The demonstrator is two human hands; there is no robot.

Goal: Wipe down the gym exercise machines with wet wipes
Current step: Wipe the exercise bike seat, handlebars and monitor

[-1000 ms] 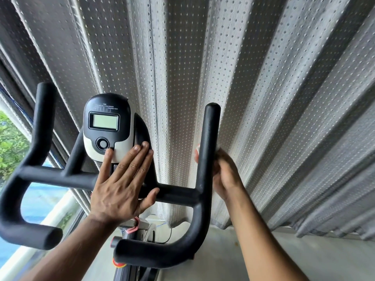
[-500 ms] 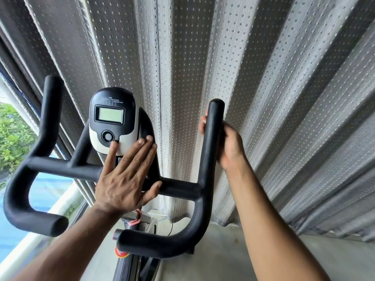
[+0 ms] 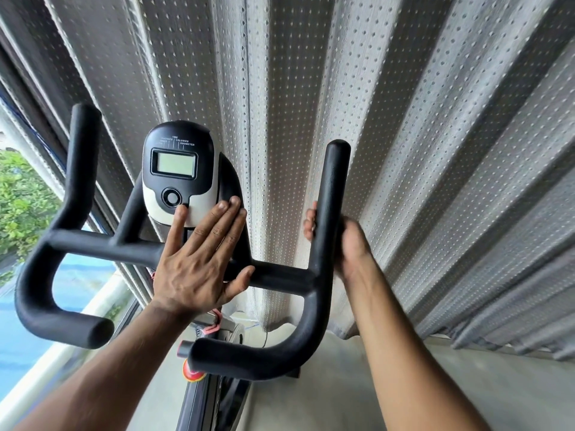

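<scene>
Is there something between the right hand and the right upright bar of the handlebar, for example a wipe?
No wipe is visible. The right hand wraps the right upright bar from behind, fingertips showing on its left side; its palm side is hidden.

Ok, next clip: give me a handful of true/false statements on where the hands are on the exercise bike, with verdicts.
1. The left hand lies flat, fingers straight, over the handlebar crossbar and the console's lower edge. True.
2. The right hand grips the left upright bar. False: it wraps the right upright bar.
3. The console screen is covered by fingers. False: it is fully visible.
4. A wet wipe shows plainly in the left hand. False: none is visible.
5. A curtain hangs behind the bike. True.
</scene>
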